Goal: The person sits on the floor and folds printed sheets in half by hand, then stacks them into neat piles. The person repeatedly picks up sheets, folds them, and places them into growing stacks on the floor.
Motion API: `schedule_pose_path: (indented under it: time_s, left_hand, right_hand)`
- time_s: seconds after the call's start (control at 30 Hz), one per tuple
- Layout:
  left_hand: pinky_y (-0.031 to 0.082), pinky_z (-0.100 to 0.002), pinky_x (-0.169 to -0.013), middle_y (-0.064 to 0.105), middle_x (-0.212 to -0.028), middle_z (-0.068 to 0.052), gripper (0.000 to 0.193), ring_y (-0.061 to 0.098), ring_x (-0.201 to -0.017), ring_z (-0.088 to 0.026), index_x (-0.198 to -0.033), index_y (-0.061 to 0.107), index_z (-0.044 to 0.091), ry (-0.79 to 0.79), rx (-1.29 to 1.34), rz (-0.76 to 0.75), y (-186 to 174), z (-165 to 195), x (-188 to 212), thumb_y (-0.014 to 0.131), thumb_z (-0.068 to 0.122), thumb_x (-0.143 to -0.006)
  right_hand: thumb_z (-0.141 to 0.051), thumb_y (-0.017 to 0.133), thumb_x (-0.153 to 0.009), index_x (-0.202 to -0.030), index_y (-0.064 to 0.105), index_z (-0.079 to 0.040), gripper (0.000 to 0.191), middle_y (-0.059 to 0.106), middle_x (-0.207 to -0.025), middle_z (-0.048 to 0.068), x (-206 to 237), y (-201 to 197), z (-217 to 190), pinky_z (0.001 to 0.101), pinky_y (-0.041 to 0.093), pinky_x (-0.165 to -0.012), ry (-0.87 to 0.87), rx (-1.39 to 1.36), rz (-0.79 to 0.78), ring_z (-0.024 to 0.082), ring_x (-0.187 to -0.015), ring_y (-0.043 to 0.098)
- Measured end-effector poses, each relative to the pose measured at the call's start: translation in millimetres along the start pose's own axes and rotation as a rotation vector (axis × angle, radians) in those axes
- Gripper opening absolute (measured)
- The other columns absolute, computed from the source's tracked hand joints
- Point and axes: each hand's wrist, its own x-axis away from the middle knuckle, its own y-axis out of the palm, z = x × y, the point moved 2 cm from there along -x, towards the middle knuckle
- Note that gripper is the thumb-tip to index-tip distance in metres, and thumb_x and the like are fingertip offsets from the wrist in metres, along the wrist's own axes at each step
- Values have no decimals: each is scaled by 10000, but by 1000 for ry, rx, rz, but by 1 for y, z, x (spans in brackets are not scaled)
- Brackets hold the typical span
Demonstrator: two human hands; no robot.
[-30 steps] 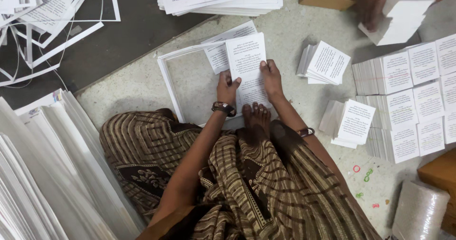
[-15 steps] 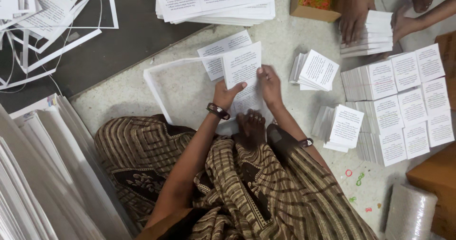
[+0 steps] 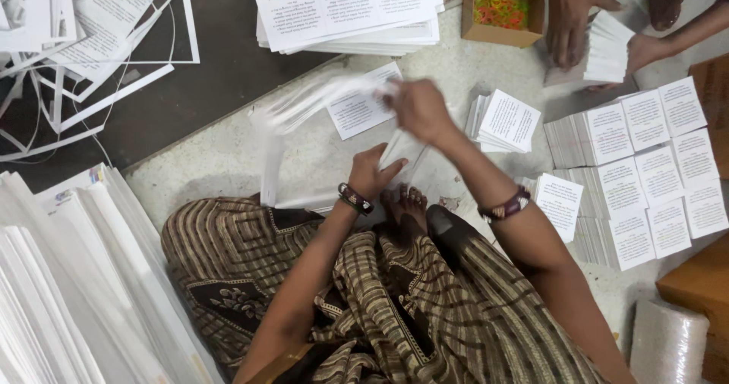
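Note:
I sit on the stone floor with my patterned skirt spread in front of me. My left hand (image 3: 374,173) rests on a small stack of printed white cards (image 3: 401,150) just ahead of my foot and holds it down. My right hand (image 3: 418,107) is raised above the floor, gripping a white paper border offcut (image 3: 304,104) that is blurred with motion and trails off to the left. A loose printed card (image 3: 357,112) lies on the floor under that offcut.
More card stacks (image 3: 507,121) and rows of them (image 3: 645,164) lie to the right. Another person's hands (image 3: 600,34) hold a stack beside a cardboard box of coloured rubber bands (image 3: 501,10). Large printed sheets (image 3: 342,8), offcuts (image 3: 76,57) and tall sheet piles (image 3: 61,278) surround me.
My right hand has left the card stack and lifted up and left, pulling the paper border away. The left hand stays on the cards. The view has shifted.

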Motion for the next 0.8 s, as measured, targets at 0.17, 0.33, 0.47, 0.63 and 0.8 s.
schedule_pose_path:
  time_s: [0.17,0.33,0.47,0.63,0.8]
  left_hand:
    - [614,-372,-672,768,-973,-179,242,759,-797,-286,-1059,717,-1,95,223,121,-13,21,24,755,196,-923]
    - [654,-399,-761,699,-1110,-174,519,747,-945,-241,-1244,530,-6,-400,457,863,-73,15,29,817,199,-863]
    - [675,-438,-806,672,-1172,-186,588,754,-974,-285,-1319,509,-47,-245,1038,1030,-165,-7,7,763,270,-894]
    - [653,-429,-907,673,-1206,-194,513,735,-1041,-292,-1358,506,-81,50,997,943,-241,-21,26,710,225,-1000]
    - [634,-448,-926,675,-1202,-211,439,719,-1064,-307,-1338,525,-94,-6,1138,1028,-246,-36,62,665,163,-1012]
  right_hand:
    - [-223,600,-1039,-824,681,7,325,614,-708,212,-46,-46,67,423,444,-586,121,-402,337,259,-627,555]
    - [-292,599,-1039,-829,683,-4,366,677,-730,190,-47,-57,97,479,494,-704,223,-12,414,374,-713,664]
    - [-313,598,-1051,-877,696,-8,365,705,-789,197,-33,-24,79,507,501,-733,63,39,289,406,-772,679]
    - [-251,697,-1031,-975,682,-8,250,640,-747,114,-17,-38,41,405,483,-658,29,-159,200,248,-673,603]
    - [-172,677,-1053,-1088,664,-66,112,594,-900,-51,-4,-115,-32,243,444,-635,-161,-579,55,49,-740,517]
